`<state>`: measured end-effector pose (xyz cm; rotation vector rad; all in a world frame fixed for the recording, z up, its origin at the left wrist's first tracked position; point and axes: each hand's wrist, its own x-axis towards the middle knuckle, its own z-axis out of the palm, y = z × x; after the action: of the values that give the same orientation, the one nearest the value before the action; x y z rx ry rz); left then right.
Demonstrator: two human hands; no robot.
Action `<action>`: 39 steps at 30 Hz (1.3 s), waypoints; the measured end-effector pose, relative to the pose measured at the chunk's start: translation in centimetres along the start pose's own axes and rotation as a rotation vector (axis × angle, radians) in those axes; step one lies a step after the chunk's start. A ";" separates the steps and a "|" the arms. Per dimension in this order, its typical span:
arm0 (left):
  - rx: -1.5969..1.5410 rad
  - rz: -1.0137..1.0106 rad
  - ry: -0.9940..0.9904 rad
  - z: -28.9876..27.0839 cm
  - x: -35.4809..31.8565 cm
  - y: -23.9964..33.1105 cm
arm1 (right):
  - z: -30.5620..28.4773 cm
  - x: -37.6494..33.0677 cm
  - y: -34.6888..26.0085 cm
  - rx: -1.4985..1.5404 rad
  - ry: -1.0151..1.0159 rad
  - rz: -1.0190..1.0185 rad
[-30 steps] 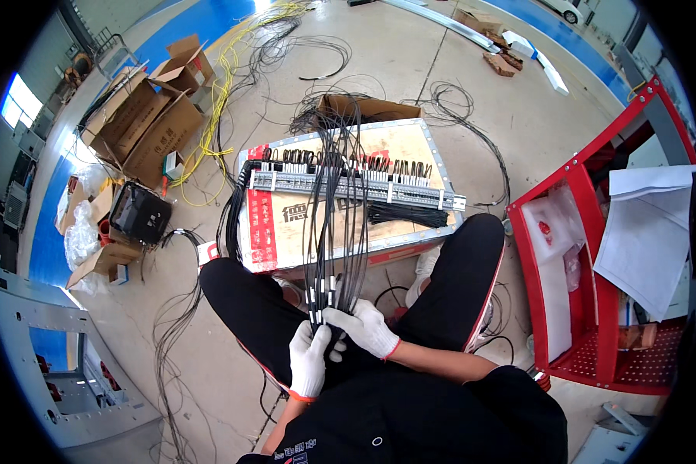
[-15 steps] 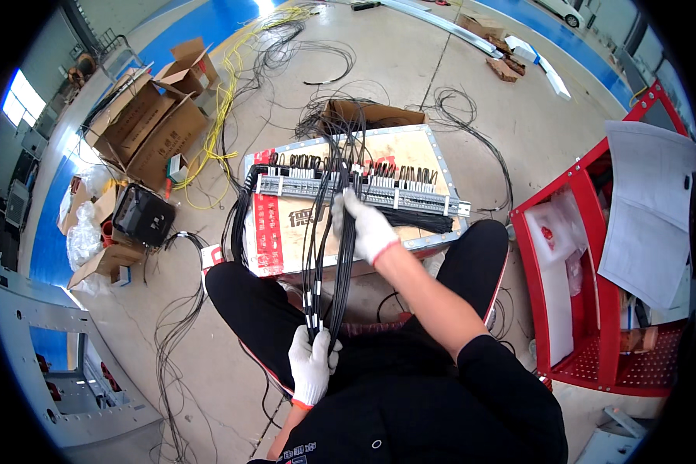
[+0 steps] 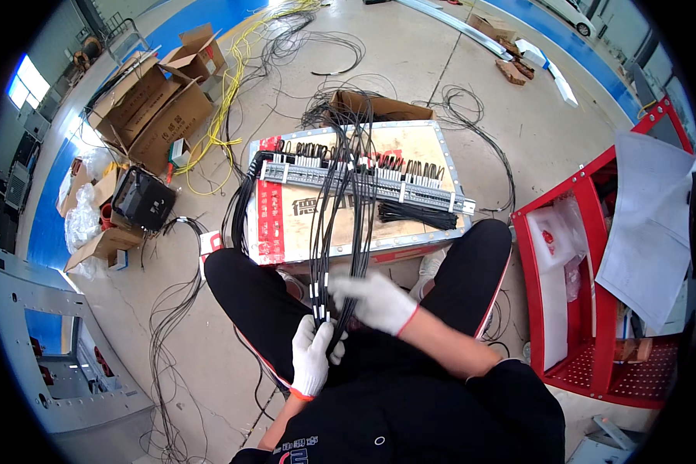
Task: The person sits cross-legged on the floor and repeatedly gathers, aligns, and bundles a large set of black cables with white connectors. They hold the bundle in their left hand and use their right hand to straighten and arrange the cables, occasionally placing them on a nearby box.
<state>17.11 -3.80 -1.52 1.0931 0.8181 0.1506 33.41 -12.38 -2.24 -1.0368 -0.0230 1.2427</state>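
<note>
My left hand (image 3: pixel 312 359), in a white glove, is closed around the lower ends of a bundle of black cables (image 3: pixel 361 240) above my lap. White marker sleeves (image 3: pixel 319 290) sit on several cables just above it. My gloved right hand (image 3: pixel 379 303) lies across the bundle's lower right side; its fingers are blurred, so their grip cannot be made out. The cables run up over a metal rail (image 3: pixel 421 196) with a row of terminal blocks and looped black wires. Under the rail is a wooden case (image 3: pixel 286 246) with metal edging. A tied black cable bundle (image 3: pixel 417 216) rests on it.
A red metal frame (image 3: pixel 602 340) with paper sheets (image 3: pixel 646 232) stands at right. Cardboard boxes (image 3: pixel 170 124), a black case (image 3: pixel 143 199) and yellow cable (image 3: pixel 223 124) lie at left. A grey metal panel (image 3: pixel 77 410) is at lower left. Loose black cables (image 3: pixel 166 317) trail across the floor.
My right hand has come down from the cables above the rail toward my left hand. The cables there now spread wider apart. My left hand keeps its hold.
</note>
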 end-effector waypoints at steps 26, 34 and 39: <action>0.033 0.087 0.005 0.2 -0.4 -1.9 | -0.8 -2.6 4.4 -0.730 -0.037 -0.182; 0.161 0.168 0.129 -0.5 0.1 -3.0 | 0.5 -3.0 5.4 -0.218 -0.017 -0.125; 0.082 0.104 0.146 1.0 -0.7 -1.4 | 0.0 0.6 1.9 -0.296 0.213 -0.363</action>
<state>16.88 -5.53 -2.14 1.2134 0.9051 0.2889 32.24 -11.99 -3.79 -1.3501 -0.2269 0.8087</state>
